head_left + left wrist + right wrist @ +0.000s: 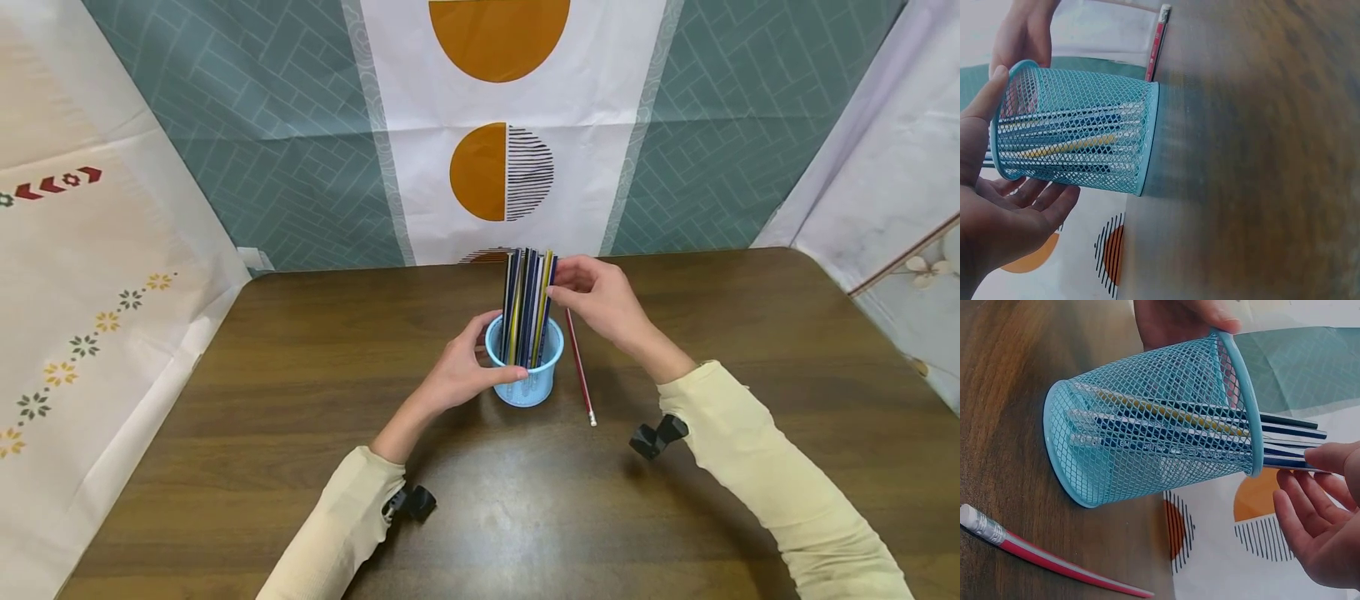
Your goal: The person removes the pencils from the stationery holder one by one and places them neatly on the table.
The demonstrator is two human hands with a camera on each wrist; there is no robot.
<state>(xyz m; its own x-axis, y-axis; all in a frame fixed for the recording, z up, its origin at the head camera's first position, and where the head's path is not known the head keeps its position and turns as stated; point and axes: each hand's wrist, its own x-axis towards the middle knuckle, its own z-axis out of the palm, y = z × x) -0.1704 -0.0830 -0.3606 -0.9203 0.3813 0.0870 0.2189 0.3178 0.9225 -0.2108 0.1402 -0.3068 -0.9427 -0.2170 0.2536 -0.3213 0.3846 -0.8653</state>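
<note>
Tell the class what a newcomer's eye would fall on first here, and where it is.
Probably the blue mesh cup of pencils near the head view's centre, with the left hand gripping it and the right hand at the pencils' tops. Next, the red pencil lying on the brown table, just right of the cup in that view. Bold orange shapes stand out on the backdrop beyond the table's far edge.

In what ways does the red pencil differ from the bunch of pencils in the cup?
The red pencil lies on the table; the bunch stands in the cup. The red pencil is single; the bunch mixes dark and yellow pencils. All are long and thin.
</note>
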